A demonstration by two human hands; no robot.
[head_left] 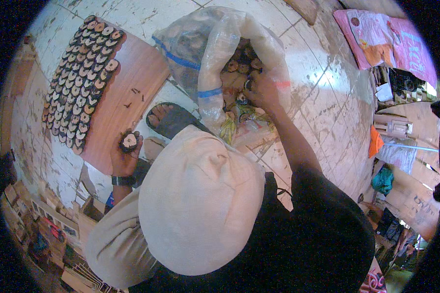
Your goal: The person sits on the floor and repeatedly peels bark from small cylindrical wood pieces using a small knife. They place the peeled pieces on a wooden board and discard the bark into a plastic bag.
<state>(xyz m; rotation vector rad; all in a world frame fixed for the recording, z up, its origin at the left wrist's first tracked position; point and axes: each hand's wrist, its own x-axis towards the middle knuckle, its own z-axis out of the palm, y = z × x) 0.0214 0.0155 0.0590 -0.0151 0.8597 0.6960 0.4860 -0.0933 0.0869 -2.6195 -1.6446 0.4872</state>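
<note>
My left hand [125, 156] is closed around a round pale disc [129, 141] with a rough dark rim, beside the near edge of a brown wooden board [132, 68]. Overlapping rows of similar dark-rimmed discs [81, 80], some with a hole in the middle, cover the board's left part. My right hand [262, 91] reaches into the mouth of a translucent woven sack [212, 73]. Its fingers curl near more discs [233, 65] inside, and a dark shape at the fingertips is too unclear to name.
A black sandal [170, 119] on a foot stands between board and sack. Beige cloth [200, 205] fills the lower middle. Dirt marks the tiled floor [322, 112]. A pink printed bag [386, 41] lies at the far right, with an orange object [375, 142] nearer. Wooden pieces [59, 219] crowd the lower left.
</note>
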